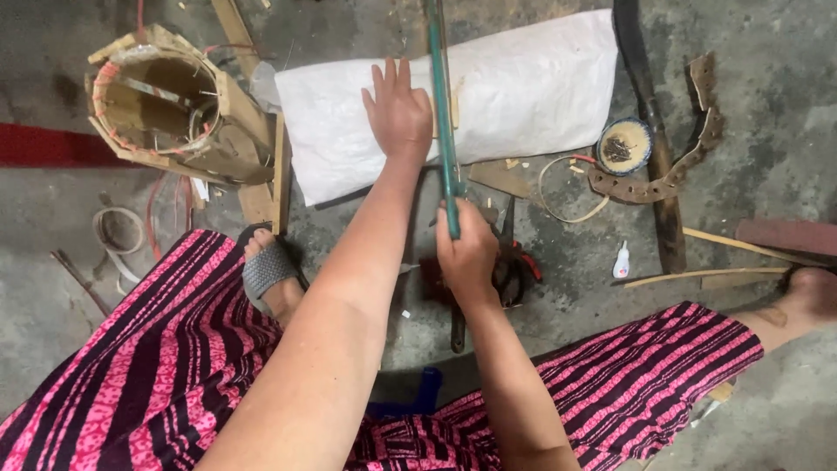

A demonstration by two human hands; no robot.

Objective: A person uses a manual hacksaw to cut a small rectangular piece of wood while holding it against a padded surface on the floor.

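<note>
Seen from above, seated on the concrete floor, legs in pink-and-black striped cloth spread to either side.

Left hand laid flat, fingers straight and together, palm down on the white woven sack lying far centre; gripping nothing. Right hand closed in a fist around the near end of a long green rod, thumb on top. Rod running away from the body, nearly straight up the view, crossing the sack just right of the left hand and leaving the top edge. Whether rod and left hand touch: cannot tell.

Far left, a round basket frame of pale wooden strips, tilted on its side with its mouth facing up toward the camera, bound at the rim with red and pale lashing; inside, only bare strips and a few loose wires. Right of the sack, a small blue-rimmed bowl holding a dark heap of small metal bits, too small to tell apart. Just beside the bowl, a curved brown strip with holes. Near that, a small white squeeze bottle standing on the floor. Under the right hand, red-handled shears, partly hidden. Left foot in a grey sandal beside a wooden board.
</note>
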